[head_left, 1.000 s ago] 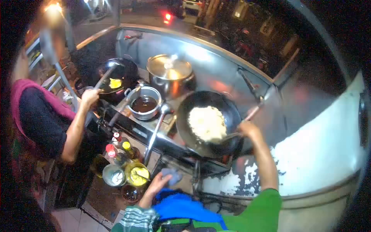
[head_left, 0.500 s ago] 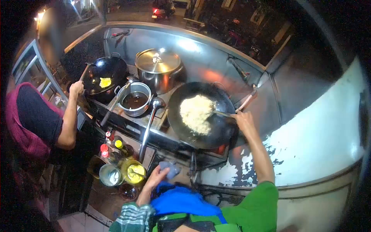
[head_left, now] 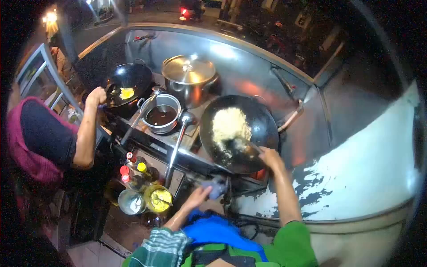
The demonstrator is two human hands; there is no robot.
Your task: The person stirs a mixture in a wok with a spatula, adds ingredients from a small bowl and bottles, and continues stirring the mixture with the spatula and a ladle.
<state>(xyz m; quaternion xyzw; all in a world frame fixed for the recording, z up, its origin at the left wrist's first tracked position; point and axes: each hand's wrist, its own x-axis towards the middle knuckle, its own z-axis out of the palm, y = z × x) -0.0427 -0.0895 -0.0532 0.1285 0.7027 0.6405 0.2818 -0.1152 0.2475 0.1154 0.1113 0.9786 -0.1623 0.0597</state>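
My right hand is closed round the handle of a spatula, whose blurred head is in the big black wok. The spatula head meets the lower edge of a heap of pale yellow, rice-like food. In front of the stove, my left hand grips a bunched grey-blue cloth, below the wok's near rim and apart from it. A long-handled ladle lies across the stove edge, left of the wok.
At left, a co-worker's hand is over a second wok holding an egg. A lidded pot and a pot of dark liquid stand between. Capped bottles and a yellow-filled tub are nearer.
My right hand has drawn the spatula down toward the wok's near side, spreading the food's lower edge. My left hand has moved right with the cloth. The co-worker's hand has shifted slightly.
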